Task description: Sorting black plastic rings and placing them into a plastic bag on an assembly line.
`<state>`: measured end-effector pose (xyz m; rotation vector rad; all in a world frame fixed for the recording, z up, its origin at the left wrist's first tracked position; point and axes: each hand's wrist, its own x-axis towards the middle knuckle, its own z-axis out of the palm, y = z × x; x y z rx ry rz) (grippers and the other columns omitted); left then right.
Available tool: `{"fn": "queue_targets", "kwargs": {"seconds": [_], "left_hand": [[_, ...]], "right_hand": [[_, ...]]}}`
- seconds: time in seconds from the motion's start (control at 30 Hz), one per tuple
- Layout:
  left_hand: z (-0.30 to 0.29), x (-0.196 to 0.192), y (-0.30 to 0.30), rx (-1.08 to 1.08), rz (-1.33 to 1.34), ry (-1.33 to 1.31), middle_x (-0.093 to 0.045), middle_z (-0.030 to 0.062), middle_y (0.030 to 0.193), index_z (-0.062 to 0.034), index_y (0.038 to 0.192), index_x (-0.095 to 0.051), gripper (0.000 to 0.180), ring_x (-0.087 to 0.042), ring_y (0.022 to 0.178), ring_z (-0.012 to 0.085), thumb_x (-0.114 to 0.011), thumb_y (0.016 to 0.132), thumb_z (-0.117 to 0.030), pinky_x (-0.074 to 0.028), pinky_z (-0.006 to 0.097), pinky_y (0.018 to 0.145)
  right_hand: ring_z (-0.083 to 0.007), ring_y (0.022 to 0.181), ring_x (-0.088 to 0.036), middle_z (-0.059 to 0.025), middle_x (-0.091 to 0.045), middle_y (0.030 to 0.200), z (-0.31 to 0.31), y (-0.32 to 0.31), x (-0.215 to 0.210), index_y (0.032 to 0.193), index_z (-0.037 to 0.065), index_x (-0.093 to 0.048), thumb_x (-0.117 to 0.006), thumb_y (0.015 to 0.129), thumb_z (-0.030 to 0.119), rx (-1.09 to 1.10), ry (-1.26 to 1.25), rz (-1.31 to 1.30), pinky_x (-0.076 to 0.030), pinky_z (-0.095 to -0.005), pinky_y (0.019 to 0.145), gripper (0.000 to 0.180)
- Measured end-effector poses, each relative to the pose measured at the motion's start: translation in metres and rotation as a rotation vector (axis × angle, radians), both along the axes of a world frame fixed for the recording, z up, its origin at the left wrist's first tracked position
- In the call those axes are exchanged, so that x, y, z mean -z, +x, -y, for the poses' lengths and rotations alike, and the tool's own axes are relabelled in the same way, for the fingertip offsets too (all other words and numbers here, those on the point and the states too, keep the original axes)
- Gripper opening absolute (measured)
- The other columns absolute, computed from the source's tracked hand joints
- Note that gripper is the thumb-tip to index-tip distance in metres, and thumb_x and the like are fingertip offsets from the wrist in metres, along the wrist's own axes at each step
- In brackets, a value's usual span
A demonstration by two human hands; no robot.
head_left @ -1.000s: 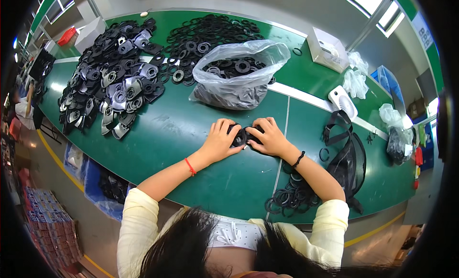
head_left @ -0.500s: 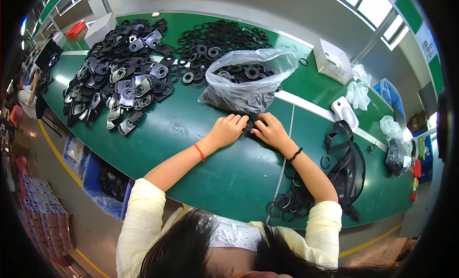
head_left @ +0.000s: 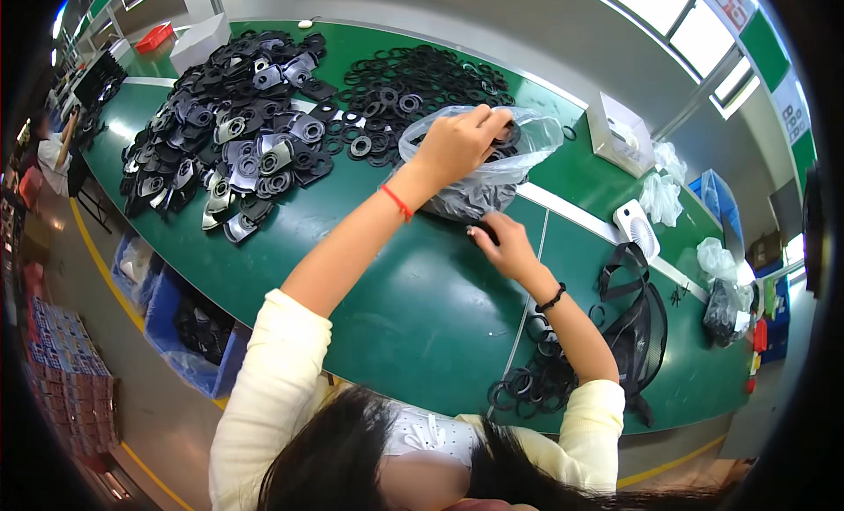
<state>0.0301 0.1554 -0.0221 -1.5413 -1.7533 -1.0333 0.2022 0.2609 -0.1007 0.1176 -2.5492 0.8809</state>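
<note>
My left hand (head_left: 460, 144) reaches forward into the mouth of a clear plastic bag (head_left: 538, 140) that holds black rings, its fingers curled at the bag's rim. My right hand (head_left: 503, 244) rests on the green table (head_left: 396, 291) just in front of the bag, fingers closed on a small black part (head_left: 486, 235). A red band sits on my left wrist and a black bead band on my right.
A big heap of black and silver shaped parts (head_left: 229, 133) lies at the far left, with a pile of black rings (head_left: 413, 80) behind the bag. More rings (head_left: 532, 383) and a black strap piece (head_left: 637, 322) lie at my right. White boxes (head_left: 620, 133) stand at the back.
Both hands were together on a black part in front of the bag. My left hand has since risen and reached into the bag, while my right hand stays with the part.
</note>
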Motion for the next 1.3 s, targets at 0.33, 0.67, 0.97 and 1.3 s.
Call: {"fn": "queue_targets", "kwargs": {"seconds": [0.33,0.67,0.97,1.3], "left_hand": [[0.037,-0.003,-0.038,0.052,-0.067,-0.382,-0.059,0.0099,0.111,-0.0106,0.110,-0.060,0.036,-0.055,0.108,0.0300,-0.072,0.076,-0.014,-0.043,0.042,0.094],[0.164,0.035,-0.117,-0.493,0.300,-0.190,-0.063,0.0135,0.097,-0.0043,0.100,-0.063,0.019,-0.063,0.089,0.0301,-0.061,0.082,-0.001,-0.050,0.038,0.078],[0.175,0.110,-0.121,-0.635,0.110,-0.525,-0.060,0.0081,0.107,-0.0062,0.101,-0.066,0.032,-0.050,0.110,0.0273,-0.071,0.078,-0.027,-0.039,0.041,0.090],[0.146,0.129,-0.118,-0.611,0.157,-0.345,-0.055,0.0091,0.111,-0.0087,0.112,-0.058,0.033,-0.046,0.112,0.0291,-0.066,0.082,-0.018,-0.035,0.042,0.092]], "right_hand": [[-0.0158,0.059,-0.044,-0.0129,-0.052,0.066,-0.030,-0.081,-0.104,0.083,-0.003,-0.055,-0.054,0.096,0.020,0.123,-0.203,-0.195,-0.040,-0.0320,0.057,0.027],[-0.0300,0.099,-0.055,-0.0116,-0.058,0.099,-0.033,-0.114,-0.087,0.100,0.008,-0.061,-0.068,0.084,0.027,-0.117,0.529,-0.274,-0.044,-0.0404,0.084,0.026],[-0.0280,0.076,-0.062,-0.0092,-0.054,0.095,-0.007,0.026,-0.009,0.101,0.008,-0.052,-0.064,0.087,0.039,0.426,0.683,0.208,-0.049,-0.0382,0.054,0.037],[-0.0391,0.088,-0.061,-0.0238,-0.045,0.113,-0.026,0.057,0.018,0.114,-0.002,-0.046,-0.066,0.088,0.019,0.324,0.369,0.345,-0.054,-0.0432,0.070,0.039]]}}
